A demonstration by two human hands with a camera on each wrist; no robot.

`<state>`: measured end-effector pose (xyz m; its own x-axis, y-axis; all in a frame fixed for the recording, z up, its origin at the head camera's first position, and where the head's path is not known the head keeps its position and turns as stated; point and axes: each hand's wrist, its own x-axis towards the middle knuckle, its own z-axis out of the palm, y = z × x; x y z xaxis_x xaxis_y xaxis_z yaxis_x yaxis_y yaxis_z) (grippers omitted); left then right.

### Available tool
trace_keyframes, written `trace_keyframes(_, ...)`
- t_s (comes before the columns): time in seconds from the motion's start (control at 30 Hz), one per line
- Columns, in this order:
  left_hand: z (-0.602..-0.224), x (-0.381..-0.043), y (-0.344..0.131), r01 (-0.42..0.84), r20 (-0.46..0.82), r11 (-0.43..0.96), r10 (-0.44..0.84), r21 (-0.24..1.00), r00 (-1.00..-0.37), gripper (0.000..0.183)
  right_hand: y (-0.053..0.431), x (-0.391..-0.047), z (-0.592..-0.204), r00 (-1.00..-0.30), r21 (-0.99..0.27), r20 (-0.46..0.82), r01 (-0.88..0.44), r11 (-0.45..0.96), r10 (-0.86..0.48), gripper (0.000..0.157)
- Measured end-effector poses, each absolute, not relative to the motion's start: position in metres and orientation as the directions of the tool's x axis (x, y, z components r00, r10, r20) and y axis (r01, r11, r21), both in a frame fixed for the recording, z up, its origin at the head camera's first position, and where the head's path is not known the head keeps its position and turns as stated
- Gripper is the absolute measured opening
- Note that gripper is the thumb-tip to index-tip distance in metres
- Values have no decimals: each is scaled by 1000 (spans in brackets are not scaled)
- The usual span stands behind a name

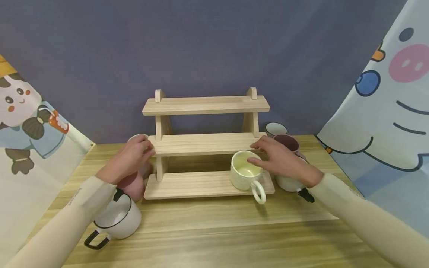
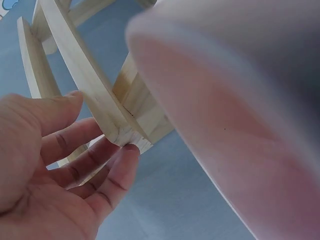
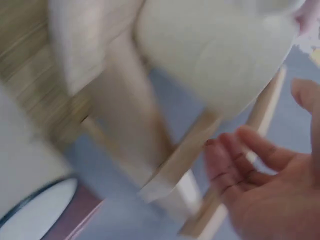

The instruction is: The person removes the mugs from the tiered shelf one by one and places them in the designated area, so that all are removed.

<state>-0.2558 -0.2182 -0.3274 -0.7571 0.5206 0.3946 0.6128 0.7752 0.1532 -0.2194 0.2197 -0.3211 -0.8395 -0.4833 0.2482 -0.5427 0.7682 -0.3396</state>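
A three-tier wooden shelf (image 1: 207, 144) stands on the table. My left hand (image 1: 132, 158) is at the left end of its middle board, with bent fingertips (image 2: 131, 152) against the board's corner in the left wrist view. Near the right end, my right hand (image 1: 279, 158) reaches over a pale yellow mug (image 1: 239, 182), thumb above the rim. Its fingers are loosely bent and hold nothing in the right wrist view. The mug stands upright on the bottom board, handle toward the front. A pink mug (image 1: 134, 186) lies under my left forearm, partly hidden.
A white enamel mug (image 1: 125, 223) with black rim and handle stands at the front left. Right of the shelf are a dark pink mug (image 1: 287, 142), a white cup (image 1: 276, 128) behind it, and another white mug (image 1: 289, 183) partly covered by my right hand.
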Motion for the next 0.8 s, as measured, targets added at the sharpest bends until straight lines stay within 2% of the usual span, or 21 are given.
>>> trace_keyframes(0.13,-328,-257,-218,609,390,779,519,151,-761,11,200,-204,-322,-888,-312,181,-460,831,-423,79)
trace_keyframes(0.23,-327,-257,-218,600,378,787,516,146,-769,11,189,-198,-324,-910,-300,170,-414,860,-379,86)
trace_keyframes(0.4,-322,-256,-216,576,349,804,503,147,-791,10,180,-195,-325,-917,-267,201,-390,881,-345,80)
trace_keyframes(0.63,-317,-253,-212,607,357,787,539,108,-763,7,178,-197,-325,-916,-242,199,-391,888,-349,76)
trace_keyframes(0.8,-314,-253,-210,601,347,792,537,108,-769,7,182,-194,-324,-910,-242,205,-405,882,-361,76)
